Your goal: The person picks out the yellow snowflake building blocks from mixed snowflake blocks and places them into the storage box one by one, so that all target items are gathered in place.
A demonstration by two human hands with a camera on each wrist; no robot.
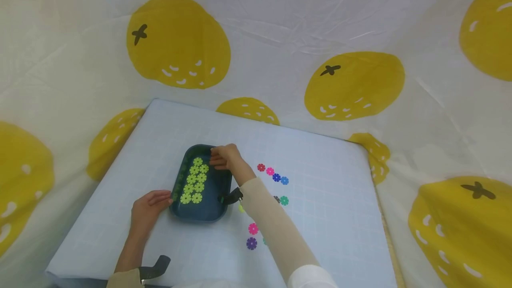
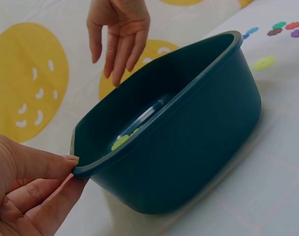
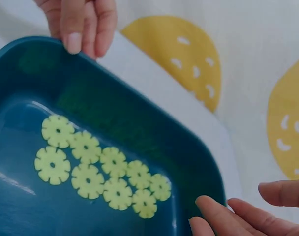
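A dark teal plastic basin (image 1: 216, 192) stands on the table, left of the middle in the head view. Inside it, several yellow-green notched discs (image 3: 88, 181), like snowflake building pieces, lie flat in two rows along its left side. My left hand (image 1: 146, 212) pinches the near left rim of the basin, thumb on top and fingers below, as the left wrist view shows. Over the far right end of the basin is my right hand (image 1: 228, 157), fingers loosely extended with nothing between them. In the right wrist view its fingertips (image 3: 216, 214) overlap the basin's rim.
Right of the basin, more notched discs lie scattered: red (image 1: 261, 167), blue (image 1: 284, 180), green (image 1: 284, 200), pink (image 1: 253, 228) and purple (image 1: 251, 243). My right forearm hides some. A lemon-patterned curtain (image 1: 272, 34) hangs around the white-covered table (image 1: 328, 181).
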